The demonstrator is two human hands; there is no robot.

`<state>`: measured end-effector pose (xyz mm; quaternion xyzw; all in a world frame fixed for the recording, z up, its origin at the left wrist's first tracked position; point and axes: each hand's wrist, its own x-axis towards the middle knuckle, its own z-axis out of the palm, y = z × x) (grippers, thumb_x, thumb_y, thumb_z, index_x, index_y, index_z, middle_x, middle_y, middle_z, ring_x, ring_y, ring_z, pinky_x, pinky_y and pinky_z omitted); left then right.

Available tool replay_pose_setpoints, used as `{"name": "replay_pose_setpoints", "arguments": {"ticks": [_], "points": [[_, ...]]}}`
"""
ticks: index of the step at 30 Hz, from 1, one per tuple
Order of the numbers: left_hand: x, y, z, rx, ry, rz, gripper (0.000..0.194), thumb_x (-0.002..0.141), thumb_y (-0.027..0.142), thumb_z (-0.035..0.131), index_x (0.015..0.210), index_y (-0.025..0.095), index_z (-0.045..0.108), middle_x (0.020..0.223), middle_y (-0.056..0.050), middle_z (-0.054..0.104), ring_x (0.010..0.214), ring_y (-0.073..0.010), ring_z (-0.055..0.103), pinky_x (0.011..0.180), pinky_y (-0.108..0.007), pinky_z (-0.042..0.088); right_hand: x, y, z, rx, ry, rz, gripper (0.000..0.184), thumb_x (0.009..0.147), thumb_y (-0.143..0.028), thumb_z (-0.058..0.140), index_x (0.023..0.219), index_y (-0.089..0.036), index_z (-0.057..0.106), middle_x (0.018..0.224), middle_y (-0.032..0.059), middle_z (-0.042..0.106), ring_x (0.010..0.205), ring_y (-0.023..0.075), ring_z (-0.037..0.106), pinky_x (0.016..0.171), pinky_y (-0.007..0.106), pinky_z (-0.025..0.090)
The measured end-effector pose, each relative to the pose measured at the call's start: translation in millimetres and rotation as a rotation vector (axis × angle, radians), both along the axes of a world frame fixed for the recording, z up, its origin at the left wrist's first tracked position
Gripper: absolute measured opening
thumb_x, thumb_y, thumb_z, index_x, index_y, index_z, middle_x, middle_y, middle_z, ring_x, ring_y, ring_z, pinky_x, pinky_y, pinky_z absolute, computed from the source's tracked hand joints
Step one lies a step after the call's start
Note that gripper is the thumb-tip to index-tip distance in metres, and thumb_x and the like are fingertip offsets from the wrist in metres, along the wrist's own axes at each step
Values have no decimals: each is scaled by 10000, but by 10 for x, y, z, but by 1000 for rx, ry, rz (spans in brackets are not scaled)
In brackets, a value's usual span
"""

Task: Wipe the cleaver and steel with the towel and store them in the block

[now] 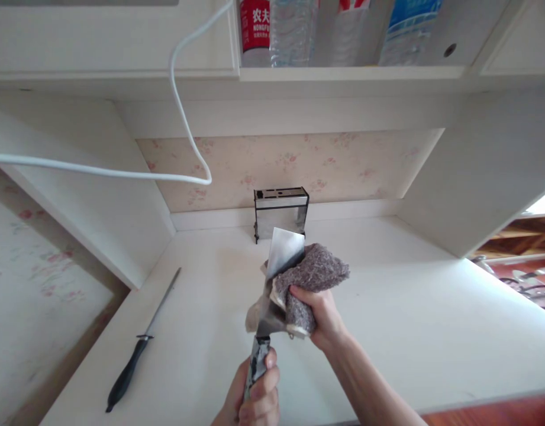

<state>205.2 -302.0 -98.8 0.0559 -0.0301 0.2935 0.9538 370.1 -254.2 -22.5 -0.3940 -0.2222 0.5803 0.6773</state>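
Note:
My left hand [260,393] is wrapped round the black-and-grey handle of a kitchen knife [286,245], a broad-bladed one like a cleaver. The knife points away from me, above the white counter. In my right hand [322,316] is a grey-brown fluffy cloth [319,269], folded over the blade's right side and pressed against it. Part of the cloth's paler side shows left of the blade. The upper end of the metal stays uncovered; its middle is partly hidden by the cloth.
A sharpening steel [139,349] with a black handle lies on the counter [387,331] at left. Against the back wall stands a metal knife block [281,216]. A white cable [183,118] hangs at upper left. Overhead, a shelf holds several bottles [294,29].

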Motion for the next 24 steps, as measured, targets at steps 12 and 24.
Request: {"name": "replay_pose_setpoints", "arguments": {"ticks": [12, 24], "points": [[-346, 48, 405, 355, 695, 185, 414, 816, 585, 599, 857, 174, 581, 534, 72, 466, 311, 3, 288, 333, -127, 244, 858, 277, 124, 87, 232, -288, 237, 727, -386, 706, 909, -234, 712, 906, -1, 751, 846, 221, 702, 842, 378, 563], [127, 250, 318, 913, 1403, 450, 207, 808, 316, 615, 955, 195, 534, 716, -18, 617, 481, -125, 516, 437, -218, 360, -98, -200, -314, -1, 60, 206, 388, 490, -227, 865, 833, -142, 707, 835, 90, 733, 820, 281, 679, 746, 391, 541]]}}
